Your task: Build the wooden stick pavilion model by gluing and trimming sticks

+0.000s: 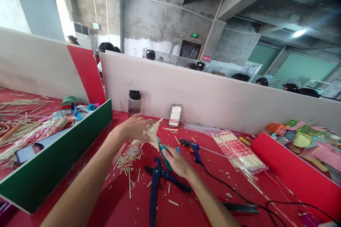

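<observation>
A small wooden piece built of thin sticks [152, 132] is held up by my left hand [135, 127], whose fingers are closed on its left side. My right hand [174, 160] is wrapped round green-handled pliers [165, 158], and their metal jaws touch or nearly touch the lower right edge of the piece. Below my hands lies a dark blue cutter [156, 184] with its handles spread. Cut stick bits and clear scraps [130, 156] are scattered under my left hand. Right of my right hand rests a blue glue gun [194, 149] with its black cable.
Wrapped chopstick bundles [239, 150] lie on the right. A dark bottle [134, 103] and a blurred upright phone [176, 115] stand by the white partition [213, 95]. A green divider [61, 156] and a red divider [295, 173] flank the red table [119, 205]. People's heads show beyond.
</observation>
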